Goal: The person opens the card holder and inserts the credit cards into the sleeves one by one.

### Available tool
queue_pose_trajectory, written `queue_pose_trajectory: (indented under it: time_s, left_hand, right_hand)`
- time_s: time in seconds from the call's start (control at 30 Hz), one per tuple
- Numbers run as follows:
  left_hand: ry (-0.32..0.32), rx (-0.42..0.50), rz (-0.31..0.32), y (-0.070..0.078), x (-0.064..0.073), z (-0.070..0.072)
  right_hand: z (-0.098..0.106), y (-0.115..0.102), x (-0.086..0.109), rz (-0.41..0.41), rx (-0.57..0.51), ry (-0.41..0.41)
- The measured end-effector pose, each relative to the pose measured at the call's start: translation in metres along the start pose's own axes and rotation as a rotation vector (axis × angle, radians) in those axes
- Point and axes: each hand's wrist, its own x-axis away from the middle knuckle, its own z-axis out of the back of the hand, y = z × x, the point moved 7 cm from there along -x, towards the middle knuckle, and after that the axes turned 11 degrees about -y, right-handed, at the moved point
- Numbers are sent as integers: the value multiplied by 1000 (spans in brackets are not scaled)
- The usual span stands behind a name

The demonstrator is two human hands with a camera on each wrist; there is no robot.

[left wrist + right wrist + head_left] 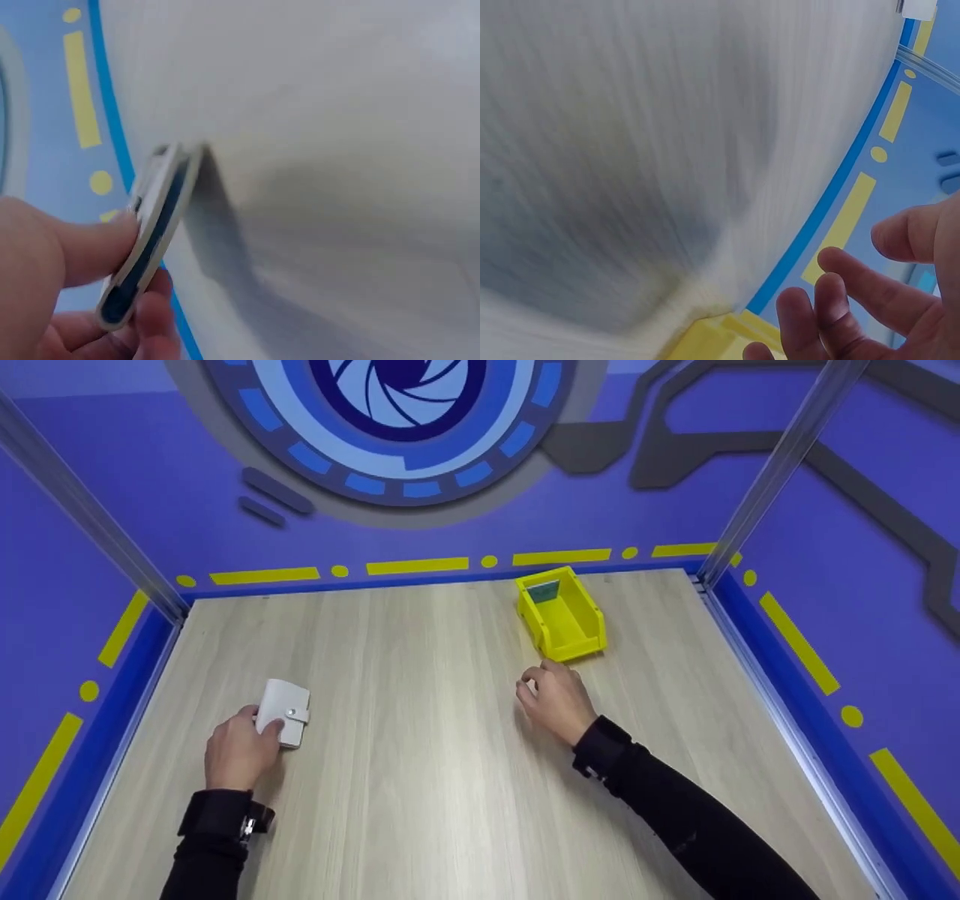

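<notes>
My left hand point(241, 750) grips a small white card holder point(282, 706) with a snap-button strap, at the left of the table. In the left wrist view the thumb lies on one face of the card holder point(154, 232) and the fingers are behind it; a dark inner layer shows along its edge. My right hand point(559, 701), fingers loosely bent and holding nothing, is just in front of a yellow bin point(580, 649). Inside the bin, a flat dark green piece point(544, 592) leans at the back wall.
The wood-grain table point(420, 750) is bounded by a blue back wall point(420, 540) and side walls with yellow markings. Metal posts point(787, 450) stand at the back corners. The yellow bin sits near the back edge, right of centre.
</notes>
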Motion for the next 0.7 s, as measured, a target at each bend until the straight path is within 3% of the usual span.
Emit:
queue_pose_trajectory:
  time_s: [0.13,0.23,0.57,0.7]
  left_hand:
    - [94,37,-74,24,4,7]
    - [124,120,-121,45,6,8]
    - [-5,590,-188,130,7,-13]
    - [11,651,-255,162,9,-17]
  right_hand:
    - [3,0,-2,-17,-32,-22]
    - [6,1,-3,-31,-69,-46]
    - [27,-11,-6,-23,-210,-33]
    - [36,-29,-7,13,-301,-7]
